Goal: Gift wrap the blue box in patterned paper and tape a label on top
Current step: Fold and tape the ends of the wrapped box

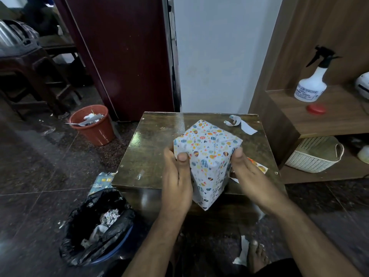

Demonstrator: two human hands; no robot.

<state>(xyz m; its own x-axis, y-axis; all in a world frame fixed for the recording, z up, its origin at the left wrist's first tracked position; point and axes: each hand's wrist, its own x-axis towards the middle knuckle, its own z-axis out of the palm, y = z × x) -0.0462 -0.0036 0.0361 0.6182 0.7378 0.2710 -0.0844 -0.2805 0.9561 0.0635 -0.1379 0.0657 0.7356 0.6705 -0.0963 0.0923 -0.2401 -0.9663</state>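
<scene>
- The box (pixel 207 156), fully covered in white paper printed with small coloured ovals and specks, is held tilted at the centre of the frame, above the near edge of the table (pixel 151 156).
- Folded seams are seen on its upper face; no blue shows.
- The box is gripped on one side by the left hand (pixel 176 176), thumb pressed flat on the paper, fingers hidden behind.
- It is held on the other side by the right hand (pixel 247 172), thumb at the edge, fingers mostly hidden behind it.
- The table is dark, glossy wood, square, with pale scuffs.
- One curled paper strip (pixel 239 122) is seen at the table's upper right corner.
- One printed sheet (pixel 259 166) is partly covered by the right hand.
- Two bins are counted on the tiled floor: a terracotta bucket (pixel 93 126) left of the table, and a bin with a crumpled black liner (pixel 95 226) at lower left, both holding scraps.
- At upper right, one white spray bottle (pixel 312 84) and one red lid (pixel 316 109) sit on a wooden shelf, a woven white basket (pixel 313 156) below.
</scene>
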